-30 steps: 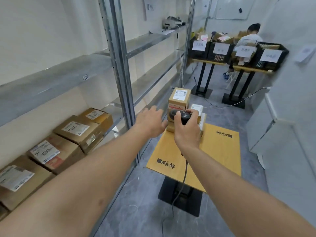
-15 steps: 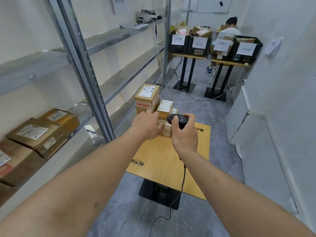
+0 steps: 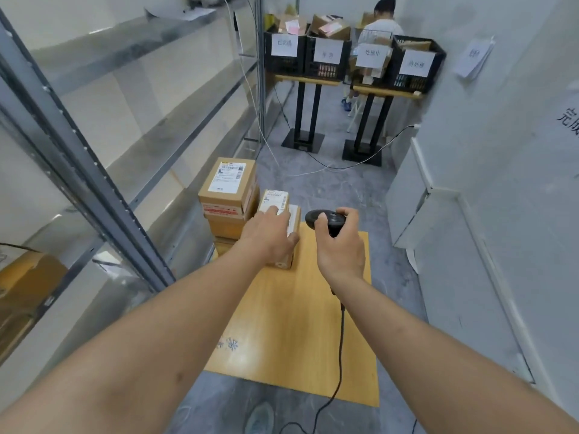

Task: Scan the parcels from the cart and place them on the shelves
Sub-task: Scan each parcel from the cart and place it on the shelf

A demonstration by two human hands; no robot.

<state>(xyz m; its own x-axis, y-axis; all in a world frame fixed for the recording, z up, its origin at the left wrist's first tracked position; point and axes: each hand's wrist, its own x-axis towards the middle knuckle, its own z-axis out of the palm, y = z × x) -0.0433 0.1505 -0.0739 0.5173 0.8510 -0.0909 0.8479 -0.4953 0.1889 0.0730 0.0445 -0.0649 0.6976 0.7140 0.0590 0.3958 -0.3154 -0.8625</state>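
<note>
Several brown cardboard parcels sit at the far left corner of the wooden cart top (image 3: 294, 324). A taller stack of parcels (image 3: 227, 186) stands on the left. Beside it are two small parcels, one behind (image 3: 274, 198) the other. My left hand (image 3: 269, 236) lies over the nearer small parcel (image 3: 286, 261), fingers on its top and thumb on its right side. Just right of the parcels, my right hand (image 3: 340, 249) grips a black barcode scanner (image 3: 326, 218). Metal shelves (image 3: 131, 48) run along the left wall.
A grey shelf upright (image 3: 78, 170) stands close to my left arm. One brown parcel (image 3: 25, 283) lies on a low shelf at far left. Labelled black crates (image 3: 327, 57) sit on stands ahead, with a seated person (image 3: 380, 26) behind. The scanner cable (image 3: 340, 355) hangs to the floor.
The view has swung right and closer to the cart. My left hand has reached forward onto the small parcel. The scanner hand has shifted to the right of the parcels.
</note>
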